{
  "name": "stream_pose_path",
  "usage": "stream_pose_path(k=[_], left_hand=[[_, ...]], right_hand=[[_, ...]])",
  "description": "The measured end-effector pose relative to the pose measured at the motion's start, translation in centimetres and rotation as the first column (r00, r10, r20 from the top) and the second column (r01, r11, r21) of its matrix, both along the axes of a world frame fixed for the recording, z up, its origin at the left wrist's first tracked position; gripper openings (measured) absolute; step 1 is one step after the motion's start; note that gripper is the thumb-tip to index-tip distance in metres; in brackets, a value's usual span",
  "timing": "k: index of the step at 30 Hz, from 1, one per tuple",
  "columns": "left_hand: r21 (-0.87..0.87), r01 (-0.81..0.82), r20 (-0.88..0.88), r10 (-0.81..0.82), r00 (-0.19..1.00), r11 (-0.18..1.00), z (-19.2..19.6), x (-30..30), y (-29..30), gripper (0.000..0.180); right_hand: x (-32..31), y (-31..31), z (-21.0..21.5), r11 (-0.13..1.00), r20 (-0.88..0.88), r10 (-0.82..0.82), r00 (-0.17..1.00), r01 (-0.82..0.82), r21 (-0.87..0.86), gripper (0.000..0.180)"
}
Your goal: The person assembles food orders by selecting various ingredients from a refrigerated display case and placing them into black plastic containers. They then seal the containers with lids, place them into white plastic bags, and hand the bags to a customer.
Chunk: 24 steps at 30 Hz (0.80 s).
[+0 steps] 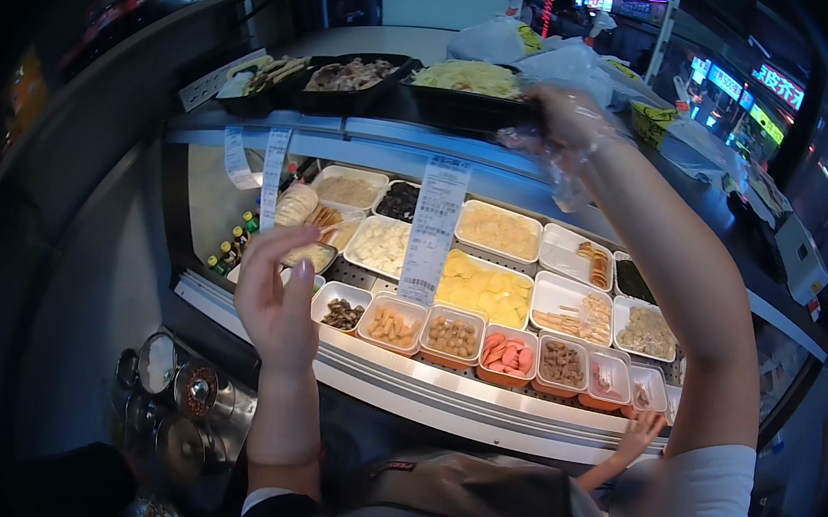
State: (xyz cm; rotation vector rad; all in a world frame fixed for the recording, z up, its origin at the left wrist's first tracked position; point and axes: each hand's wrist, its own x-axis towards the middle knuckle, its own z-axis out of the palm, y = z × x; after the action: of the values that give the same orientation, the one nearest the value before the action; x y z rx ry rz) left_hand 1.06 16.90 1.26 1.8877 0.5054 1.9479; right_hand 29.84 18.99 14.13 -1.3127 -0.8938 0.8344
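Head view looks down over a refrigerated display counter (481, 400), and we see our two hands raised above it; our right hand (566, 115), wrapped in a thin clear plastic glove, is stretched up to the shelf on top of the counter, where its fingers close round the near right rim of a black tray of pale shredded food (467, 83); that tray sits on the top shelf, just beside a second black tray of mixed pieces (350, 77) to its left, with a third dark tray (258, 79) further left; our left hand (275, 291) is bare and hovers over the left end of the counter, fingers loosely curled and partly spread, gripping nothing that we can make out; below it lie white tubs of food, among them sliced yellow rounds (485, 288), pink sausage pieces (507, 353) and brown balls (454, 336); a long paper receipt (433, 231) hangs from the shelf edge over the tubs, and two more slips (263, 174) hang at the left; round metal lidded pots (180, 391) stand on the lower left; a small hand of another person (635, 436) rests on the counter's front rail at the lower right.
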Motion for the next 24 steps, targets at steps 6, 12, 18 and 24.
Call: stream_pose_path(k=[6, 12, 18, 24], left_hand=[[-0.233, -0.120, -0.220, 0.068, 0.973, 0.965, -5.3, -5.2, -9.4, 0.020], [-0.484, -0.240, -0.703, -0.211, 0.679, 0.841, -6.2, -7.9, -17.7, 0.033], [-0.828, -0.158, -0.521, -0.634, 0.572, 0.539, -4.9, -8.0, -27.8, 0.071], [-0.733, 0.185, -0.207, -0.474, 0.856, 0.654, -2.9, -6.6, -39.7, 0.057]], right_hand=[[0.7, 1.2, -0.5, 0.990, 0.052, 0.094, 0.994, -0.088, -0.114, 0.039], [2.8, -3.1, -1.1, 0.921, 0.221, 0.170, 0.960, -0.235, 0.311, 0.056], [-2.3, -9.4, -4.3, 0.395, 0.344, 0.395, 0.852, -0.496, 0.773, 0.066], [-8.2, -10.7, -12.6, 0.352, 0.089, 0.769, 0.633, -0.536, 0.768, 0.050]])
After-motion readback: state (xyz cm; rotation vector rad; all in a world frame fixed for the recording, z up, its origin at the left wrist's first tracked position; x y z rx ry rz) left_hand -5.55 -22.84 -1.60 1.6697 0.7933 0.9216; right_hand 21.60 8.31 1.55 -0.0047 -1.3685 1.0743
